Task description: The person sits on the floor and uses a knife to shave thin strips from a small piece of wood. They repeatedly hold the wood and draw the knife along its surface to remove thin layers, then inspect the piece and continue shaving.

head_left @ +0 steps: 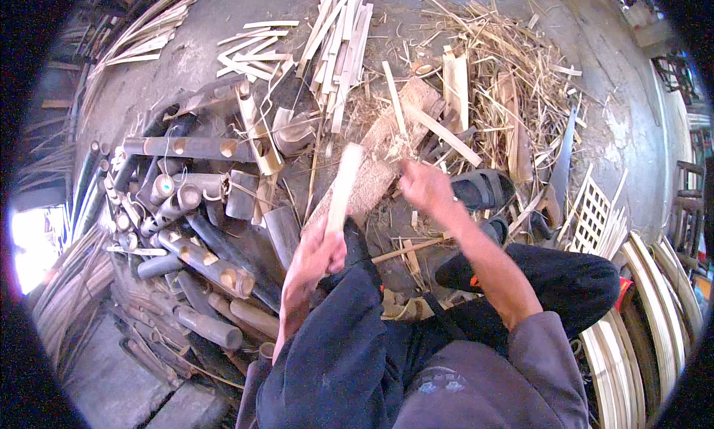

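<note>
My left hand (325, 247) is wrapped round the near end of a pale, flat bamboo strip (345, 184). The strip points away from me, tilted over a long, rough wooden block (416, 102) with a worn top. To the right of the block, my right hand (425, 187) is closed in a fist. Something small and dark shows at its fingers, but I cannot make out what it grips. Beyond this hand, two loose bamboo strips (446, 135) lie across the block's far part, with fine shavings (399, 148) beside them.
Cut bamboo tubes (201, 254) are heaped at my left. Split slats (346, 46) lie ahead, and a pile of shavings (513, 53) spreads at the far right. A dark sandal (483, 189), a handsaw (562, 157) and a woven lattice piece (591, 217) are at my right.
</note>
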`<state>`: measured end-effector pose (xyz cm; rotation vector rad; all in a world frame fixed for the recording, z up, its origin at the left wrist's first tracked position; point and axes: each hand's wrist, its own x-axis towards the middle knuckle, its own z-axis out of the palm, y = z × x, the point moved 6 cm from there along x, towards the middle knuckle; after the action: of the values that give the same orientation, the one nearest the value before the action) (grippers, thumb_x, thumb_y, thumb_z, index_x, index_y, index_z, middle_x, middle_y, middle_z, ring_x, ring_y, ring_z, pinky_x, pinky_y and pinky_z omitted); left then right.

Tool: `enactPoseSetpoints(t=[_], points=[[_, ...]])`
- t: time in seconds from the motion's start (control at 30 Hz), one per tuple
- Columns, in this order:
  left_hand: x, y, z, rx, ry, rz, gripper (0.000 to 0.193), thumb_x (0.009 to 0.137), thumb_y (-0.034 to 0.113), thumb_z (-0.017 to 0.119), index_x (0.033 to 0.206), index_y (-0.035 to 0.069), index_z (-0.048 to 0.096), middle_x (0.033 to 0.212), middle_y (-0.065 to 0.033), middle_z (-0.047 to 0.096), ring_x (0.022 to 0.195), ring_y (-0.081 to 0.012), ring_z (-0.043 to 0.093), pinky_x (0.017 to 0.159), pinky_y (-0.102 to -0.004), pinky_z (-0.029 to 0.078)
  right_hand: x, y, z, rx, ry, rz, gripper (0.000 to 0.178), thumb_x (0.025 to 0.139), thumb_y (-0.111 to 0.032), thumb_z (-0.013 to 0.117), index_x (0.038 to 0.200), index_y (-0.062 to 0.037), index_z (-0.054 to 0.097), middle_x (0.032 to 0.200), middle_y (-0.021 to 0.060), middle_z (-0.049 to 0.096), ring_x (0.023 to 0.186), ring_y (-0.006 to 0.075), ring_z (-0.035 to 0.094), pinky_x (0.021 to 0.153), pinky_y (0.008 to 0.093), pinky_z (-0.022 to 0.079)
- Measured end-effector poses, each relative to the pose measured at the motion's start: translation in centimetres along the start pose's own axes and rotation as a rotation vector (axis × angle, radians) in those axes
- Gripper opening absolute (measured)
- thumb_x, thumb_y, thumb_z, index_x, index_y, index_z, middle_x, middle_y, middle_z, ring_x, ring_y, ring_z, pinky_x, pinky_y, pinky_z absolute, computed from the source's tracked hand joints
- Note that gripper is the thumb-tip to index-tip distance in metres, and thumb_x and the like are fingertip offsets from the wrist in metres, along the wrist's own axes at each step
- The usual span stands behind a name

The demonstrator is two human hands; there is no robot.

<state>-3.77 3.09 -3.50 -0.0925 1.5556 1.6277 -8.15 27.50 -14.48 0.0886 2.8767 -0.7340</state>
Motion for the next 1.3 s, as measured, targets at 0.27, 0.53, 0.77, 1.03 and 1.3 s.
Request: enactPoseSetpoints(t=[0.27, 0.53, 0.77, 1.03, 1.3], points=[[7.5, -2.9, -8.4, -0.326, 0.467, 0.229, 0.019, 0.099, 0.029, 0.048, 0.098, 0.011, 0.055, 0.058, 0.0059, 0.042, 0.043, -0.0063, 0.04, 0.038, -0.0229, 0.031, -3.1, 3.4, -4.6, 0.553, 0.263, 0.355, 0.011, 0.087, -0.014, 0.055, 0.09, -0.0045, 0.059, 0.054, 0.0013, 0.047, 0.042, 0.0121, 0.048, 0.04, 0.0291, 0.039], [16.4, 14.5, -24.9, 0.436, 1.086, 0.374, 0.062, 0.091, 0.041, 0.054, 0.13, -0.006, 0.044, 0.144, -0.0259, 0.031, 0.11, -0.0268, 0.057, 0.09, -0.0365, 0.046, -11.3, 0.2, -1.9, 0.525, 0.057, 0.388, 0.026, 0.086, -0.025, 0.058, 0.093, -0.0014, 0.063, 0.073, 0.016, 0.062, 0.066, 0.029, 0.061, 0.062, 0.0409, 0.046], [22.8, 7.0, -7.6, 0.674, 0.614, 0.662, 0.026, 0.085, 0.023, 0.059, 0.101, 0.002, 0.065, 0.088, -0.0197, 0.067, 0.084, -0.0323, 0.066, 0.076, -0.0396, 0.051, -16.9, 0.9, 3.7, 0.445, -0.093, 0.439, 0.024, 0.08, -0.021, 0.058, 0.093, -0.0021, 0.064, 0.077, 0.0164, 0.066, 0.074, 0.0246, 0.066, 0.068, 0.0389, 0.049], [28.2, 3.3, 7.5, 1.444, 0.289, 0.784, 0.049, 0.081, 0.019, 0.063, 0.129, 0.016, 0.051, 0.113, -0.0194, 0.052, 0.098, -0.0383, 0.056, 0.081, -0.0485, 0.049, -17.0, 1.7, 9.3, 0.352, -0.183, 0.395, 0.026, 0.083, -0.03, 0.058, 0.088, -0.0041, 0.061, 0.078, 0.0207, 0.064, 0.075, 0.0367, 0.065, 0.063, 0.0434, 0.049], [25.3, 4.8, 4.0, 1.33, 0.342, 0.628, 0.023, 0.082, 0.022, 0.068, 0.1, 0.008, 0.064, 0.109, -0.0173, 0.059, 0.097, -0.031, 0.059, 0.078, -0.0452, 0.047, -17.0, 2.5, 10.6, 0.414, -0.181, 0.387, 0.026, 0.081, -0.029, 0.06, 0.095, -0.0081, 0.065, 0.079, 0.0178, 0.066, 0.069, 0.0337, 0.064, 0.063, 0.0401, 0.049]])
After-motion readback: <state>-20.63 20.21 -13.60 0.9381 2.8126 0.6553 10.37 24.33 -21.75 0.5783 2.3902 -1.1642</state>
